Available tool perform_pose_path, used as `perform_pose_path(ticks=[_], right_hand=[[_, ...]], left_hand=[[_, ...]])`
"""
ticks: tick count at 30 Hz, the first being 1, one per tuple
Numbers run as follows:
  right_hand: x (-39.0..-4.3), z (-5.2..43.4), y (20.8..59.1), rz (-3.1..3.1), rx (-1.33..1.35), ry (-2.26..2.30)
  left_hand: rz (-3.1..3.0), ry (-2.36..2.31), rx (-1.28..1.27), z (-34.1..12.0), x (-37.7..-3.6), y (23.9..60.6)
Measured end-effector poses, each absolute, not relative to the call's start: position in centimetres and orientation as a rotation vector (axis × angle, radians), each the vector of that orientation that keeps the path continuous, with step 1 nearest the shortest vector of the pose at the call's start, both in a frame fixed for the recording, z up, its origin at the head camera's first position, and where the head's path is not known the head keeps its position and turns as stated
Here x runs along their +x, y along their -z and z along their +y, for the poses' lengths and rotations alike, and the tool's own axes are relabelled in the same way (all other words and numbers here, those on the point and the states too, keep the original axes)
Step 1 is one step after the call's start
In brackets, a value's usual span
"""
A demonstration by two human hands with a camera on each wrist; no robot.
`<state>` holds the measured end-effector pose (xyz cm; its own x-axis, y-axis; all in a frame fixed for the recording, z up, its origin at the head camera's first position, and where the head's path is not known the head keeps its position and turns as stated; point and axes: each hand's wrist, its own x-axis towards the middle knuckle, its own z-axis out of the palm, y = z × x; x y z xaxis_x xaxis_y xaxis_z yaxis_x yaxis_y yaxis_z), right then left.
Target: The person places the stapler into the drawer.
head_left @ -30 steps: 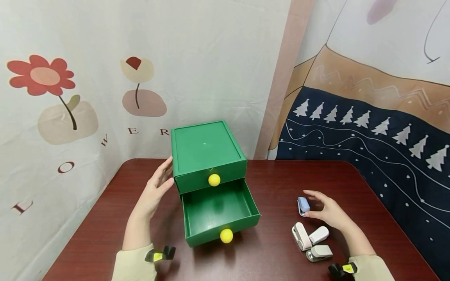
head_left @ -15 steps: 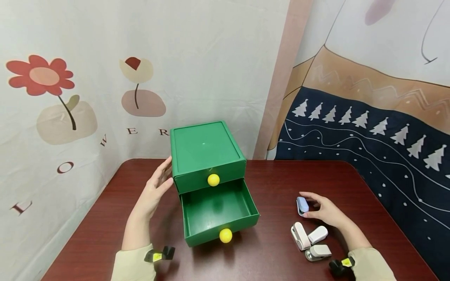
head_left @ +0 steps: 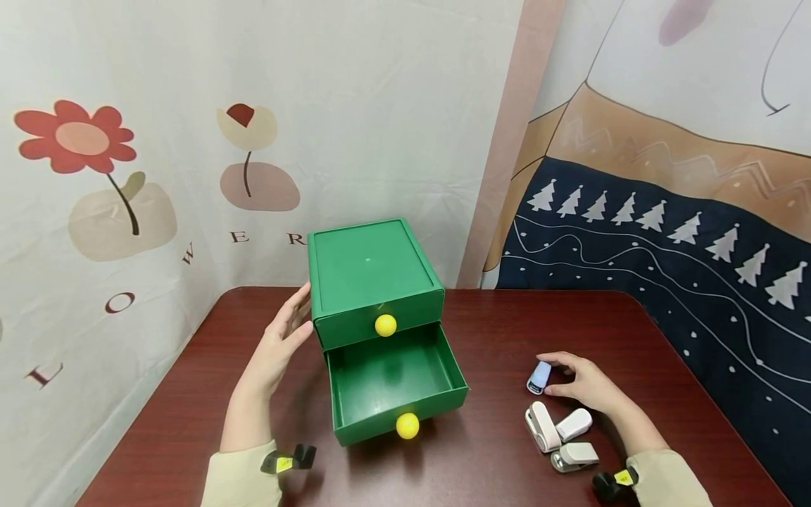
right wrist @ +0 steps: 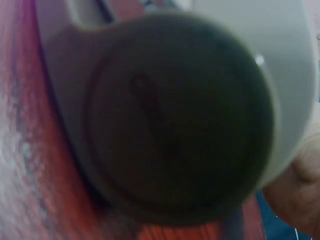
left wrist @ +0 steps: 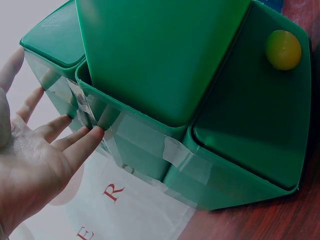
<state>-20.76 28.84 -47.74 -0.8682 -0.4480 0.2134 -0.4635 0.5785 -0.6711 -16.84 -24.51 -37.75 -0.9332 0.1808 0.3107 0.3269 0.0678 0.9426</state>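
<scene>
A green drawer cabinet [head_left: 370,264] with yellow ball knobs stands on the table, its lower drawer [head_left: 355,431] pulled out. My left hand [head_left: 274,348] touches the cabinet's left side; in the left wrist view, its fingertips [left wrist: 96,133] rest with fingers extended against the taped wall. Over at the right, my right hand [head_left: 588,386] pinches a small blue stapler [head_left: 539,378] between thumb and forefinger, at table level. A blurred, pale round-ended object [right wrist: 175,120] fills most of the right wrist view and hides the fingers.
Near my right wrist lie a cream mini stapler [head_left: 541,426], a white one [head_left: 574,423] and a greyish-white one [head_left: 574,457], close together. The reddish-brown table [head_left: 481,451] ends at the printed curtain [head_left: 393,141].
The blue stapler has turned and shifted slightly left and toward me, along with my right hand. My left hand and the cabinet have stayed in place.
</scene>
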Motion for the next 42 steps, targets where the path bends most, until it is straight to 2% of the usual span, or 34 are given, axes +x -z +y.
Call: perform_pose_path(ticks=[22,28,42], right_hand=[[-20.6,27.6,47.6,-2.737,0.719,-1.157],[-20.1,26.3,45.7,-2.714,0.644,-1.157],[-18.5,21.6,40.5,-2.475,0.779,-1.204]], left_hand=[[-2.226,1.979,-0.557,-24.6,-17.0,37.8],[-2.226,1.986,-0.537,-24.6,-16.9,37.8],[-2.224,1.996,-0.539,-24.6,-17.0,37.8]])
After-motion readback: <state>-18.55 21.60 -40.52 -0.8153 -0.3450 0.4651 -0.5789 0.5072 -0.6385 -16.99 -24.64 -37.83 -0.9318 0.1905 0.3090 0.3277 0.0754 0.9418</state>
